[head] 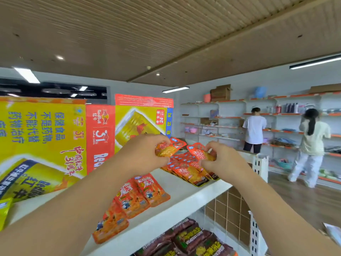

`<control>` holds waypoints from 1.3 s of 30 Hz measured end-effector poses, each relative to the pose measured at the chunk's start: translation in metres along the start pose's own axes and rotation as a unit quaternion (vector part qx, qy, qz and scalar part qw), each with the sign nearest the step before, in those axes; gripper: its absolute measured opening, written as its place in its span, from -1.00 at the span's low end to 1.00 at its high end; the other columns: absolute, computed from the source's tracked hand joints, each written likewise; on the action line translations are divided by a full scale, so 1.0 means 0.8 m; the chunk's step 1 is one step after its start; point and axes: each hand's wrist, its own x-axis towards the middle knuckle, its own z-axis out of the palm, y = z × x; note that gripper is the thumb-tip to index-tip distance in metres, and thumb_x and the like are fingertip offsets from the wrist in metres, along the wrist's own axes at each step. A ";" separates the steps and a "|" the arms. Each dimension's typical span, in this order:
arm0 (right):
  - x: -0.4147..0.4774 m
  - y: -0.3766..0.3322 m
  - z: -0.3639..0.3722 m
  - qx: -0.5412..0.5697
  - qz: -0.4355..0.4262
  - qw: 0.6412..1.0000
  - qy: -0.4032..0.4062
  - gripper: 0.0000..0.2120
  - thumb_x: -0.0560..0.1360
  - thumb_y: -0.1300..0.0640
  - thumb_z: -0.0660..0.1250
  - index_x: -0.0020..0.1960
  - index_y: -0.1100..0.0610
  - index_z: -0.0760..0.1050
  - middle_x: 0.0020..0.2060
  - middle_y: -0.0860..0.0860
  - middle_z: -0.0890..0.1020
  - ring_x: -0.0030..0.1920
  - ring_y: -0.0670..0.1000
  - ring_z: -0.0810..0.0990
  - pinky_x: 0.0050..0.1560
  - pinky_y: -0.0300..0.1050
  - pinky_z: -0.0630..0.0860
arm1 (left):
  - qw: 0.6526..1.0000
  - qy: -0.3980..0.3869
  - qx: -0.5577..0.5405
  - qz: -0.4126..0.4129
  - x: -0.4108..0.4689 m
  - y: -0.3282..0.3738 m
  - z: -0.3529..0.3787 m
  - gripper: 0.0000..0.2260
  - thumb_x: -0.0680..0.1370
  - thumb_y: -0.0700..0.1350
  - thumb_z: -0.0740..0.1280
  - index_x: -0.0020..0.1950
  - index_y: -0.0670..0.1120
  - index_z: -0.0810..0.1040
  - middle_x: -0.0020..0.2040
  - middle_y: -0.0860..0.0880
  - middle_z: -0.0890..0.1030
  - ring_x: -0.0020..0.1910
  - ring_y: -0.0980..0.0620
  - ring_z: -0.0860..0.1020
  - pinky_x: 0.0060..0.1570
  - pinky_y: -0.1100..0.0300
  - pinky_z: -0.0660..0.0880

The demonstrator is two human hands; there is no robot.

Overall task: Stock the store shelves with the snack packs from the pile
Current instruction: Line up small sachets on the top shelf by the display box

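1. at far left, tall yellow-and-red drink cartons (46, 135), standing on the shelf behind the work; no part of the job.
2. white shelf top (184, 193), carrying all the orange packs; below it, a lower shelf of dark brown packs (186, 237).
3. on that top, near left: short stacks of orange snack packs (147, 189), lying flat and overlapping. farther right: a fanned row of the same packs (188, 171), just beneath both hands.
4. left hand (145, 154), curled round one pack, fingers and thumb pinching its left end. right hand (219, 163), likewise curled, pinching a second pack at its right end.
5. left-held pack (168, 148), raised above the fanned row and jutting right past the fingers. right-held pack (198, 151), jutting up and left from the fingertips. close together over the row; touching or not, cannot tell.
6. handling, by judgement: likely light, thin and soft, with glossy film that may slip and will bend under little force. best pinched at a sealed edge or held flat across the body, never squeezed hard, since the contents may crush. easy to lay flat onto the row below.
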 end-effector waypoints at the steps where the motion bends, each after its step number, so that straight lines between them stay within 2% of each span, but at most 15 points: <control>1: 0.009 0.008 0.010 0.001 -0.014 1.000 -0.005 -0.66 0.39 -0.12 0.50 0.08 -0.04 0.52 -0.03 -0.03 0.62 -0.03 0.03 0.58 -0.02 -0.05 0.52 | 1.000 0.000 -0.006 -0.015 0.012 0.001 0.011 -0.61 0.43 0.11 0.50 0.24 0.25 0.54 -0.06 0.14 0.58 -0.19 0.15 0.52 -0.18 0.17 0.46; 3: 0.023 0.023 0.030 0.010 -0.034 0.999 -0.022 -0.64 0.37 -0.16 0.50 0.07 -0.05 0.52 -0.05 -0.04 0.61 -0.01 0.03 0.57 0.02 -0.01 0.53 | 0.999 0.001 -0.019 -0.045 0.027 0.003 0.030 -0.65 0.43 0.09 0.51 0.18 0.26 0.55 -0.14 0.17 0.57 -0.19 0.11 0.54 -0.14 0.15 0.50; 7: 0.040 0.045 0.060 0.021 -0.067 0.997 -0.033 -0.64 0.33 -0.18 0.49 0.03 -0.07 0.51 -0.05 -0.09 0.57 -0.02 0.02 0.55 0.01 -0.01 0.53 | 0.996 0.015 -0.019 -0.081 0.041 0.000 0.061 -0.69 0.45 0.07 0.51 0.15 0.26 0.56 -0.21 0.27 0.48 -0.22 0.26 0.48 -0.22 0.26 0.37; 9: 0.046 0.054 0.071 0.014 -0.087 0.996 -0.025 -0.63 0.32 -0.20 0.48 0.03 -0.07 0.51 -0.04 -0.09 0.56 0.00 0.02 0.54 0.01 -0.02 0.51 | 0.995 0.020 -0.021 -0.095 0.040 -0.010 0.070 -0.68 0.46 0.08 0.52 0.18 0.23 0.57 -0.15 0.28 0.49 -0.15 0.24 0.50 -0.15 0.23 0.40; 11: 0.051 0.061 0.078 0.009 -0.099 0.995 -0.020 -0.63 0.34 -0.21 0.48 0.02 -0.06 0.50 -0.03 -0.10 0.55 0.01 0.00 0.50 -0.03 -0.06 0.47 | 0.993 0.018 -0.030 -0.112 0.036 -0.023 0.078 -0.66 0.44 0.12 0.52 0.18 0.27 0.57 -0.05 0.22 0.59 -0.06 0.13 0.56 -0.04 0.15 0.51; 13: 0.053 0.066 0.084 0.008 -0.107 0.994 -0.015 -0.62 0.34 -0.22 0.48 0.02 -0.06 0.49 -0.02 -0.11 0.54 0.02 -0.01 0.48 -0.04 -0.07 0.45 | 0.990 0.019 -0.051 -0.131 0.032 -0.031 0.082 -0.66 0.42 0.14 0.53 0.16 0.32 0.55 0.04 0.18 0.61 -0.06 0.05 0.59 0.01 0.06 0.57; 15: 0.052 0.070 0.093 0.015 -0.113 0.993 -0.022 -0.62 0.33 -0.24 0.47 0.00 -0.06 0.48 -0.04 -0.12 0.53 0.01 -0.01 0.48 -0.04 -0.07 0.43 | 0.988 0.023 -0.060 -0.144 0.030 -0.034 0.084 -0.66 0.43 0.12 0.54 0.16 0.32 0.56 0.09 0.20 0.60 -0.05 0.06 0.60 0.00 0.07 0.57; 21: 0.045 0.081 0.106 0.037 -0.125 0.991 -0.014 -0.62 0.35 -0.27 0.44 -0.10 -0.03 0.42 -0.12 -0.13 0.51 -0.06 -0.03 0.43 -0.11 -0.06 0.36 | 0.988 0.019 -0.052 -0.145 0.032 -0.024 0.082 -0.58 0.33 0.29 0.47 0.16 0.37 0.54 0.10 0.22 0.60 -0.03 0.15 0.57 -0.01 0.11 0.54; 25: 0.049 0.085 0.111 0.032 -0.140 0.989 -0.025 -0.58 0.31 -0.32 0.41 -0.16 -0.04 0.35 -0.18 -0.15 0.47 -0.08 -0.02 0.41 -0.08 -0.02 0.41 | 0.989 0.008 -0.027 -0.147 0.031 -0.020 0.079 -0.64 0.43 0.18 0.52 0.18 0.36 0.52 0.08 0.21 0.59 -0.01 0.16 0.57 -0.01 0.10 0.54; 29: 0.051 0.086 0.114 0.027 -0.143 0.989 -0.037 -0.57 0.27 -0.36 0.34 -0.16 -0.06 0.31 -0.17 -0.15 0.46 -0.06 0.00 0.42 -0.03 0.03 0.44 | 0.988 -0.007 -0.009 -0.154 0.028 -0.018 0.080 -0.62 0.41 0.24 0.49 0.19 0.41 0.49 0.12 0.23 0.57 0.01 0.18 0.55 0.03 0.07 0.54; 32: 0.052 0.088 0.116 0.022 -0.144 0.988 -0.041 -0.57 0.27 -0.39 0.30 -0.16 -0.08 0.29 -0.16 -0.16 0.46 -0.05 0.01 0.42 -0.02 0.04 0.45 | 0.988 -0.009 -0.004 -0.154 0.028 -0.016 0.080 -0.62 0.44 0.20 0.51 0.20 0.39 0.50 0.13 0.24 0.56 0.02 0.20 0.54 0.03 0.08 0.53; 39: 0.051 0.088 0.115 0.026 -0.139 0.989 -0.042 -0.55 0.29 -0.39 0.33 -0.18 -0.08 0.24 -0.15 -0.14 0.46 -0.05 0.00 0.42 -0.05 0.02 0.43 | 0.990 -0.005 0.003 -0.142 0.028 -0.015 0.080 -0.61 0.43 0.24 0.48 0.20 0.42 0.47 0.12 0.26 0.56 0.01 0.24 0.53 -0.01 0.13 0.51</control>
